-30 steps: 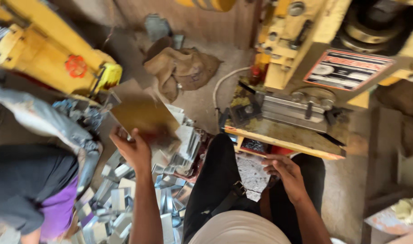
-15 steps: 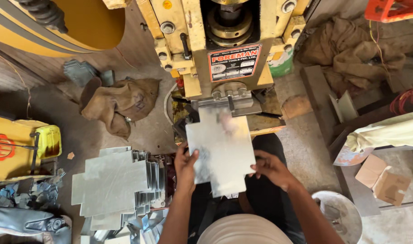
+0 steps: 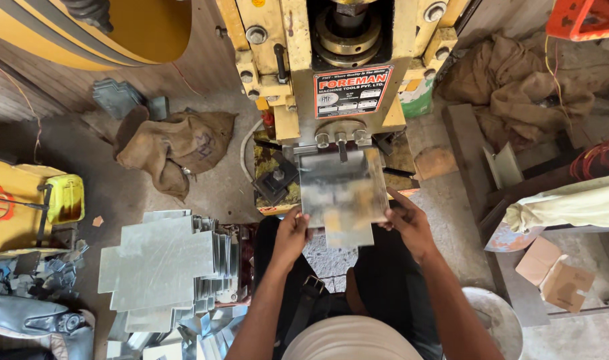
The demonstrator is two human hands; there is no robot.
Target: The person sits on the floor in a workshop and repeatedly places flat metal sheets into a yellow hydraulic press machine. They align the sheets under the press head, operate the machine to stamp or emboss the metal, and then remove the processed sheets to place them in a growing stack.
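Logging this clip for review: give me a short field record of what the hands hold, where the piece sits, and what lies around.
Setting: workshop floor, seen from above
Left hand: grips the left edge of the metal sheet
Right hand: grips the sheet's right edge
Sheet position: flat, far edge under the head of the yellow press machine
Left of person: stack of cut metal blanks
Further left: brown sack, yellow container
Right: cardboard pieces, white bucket
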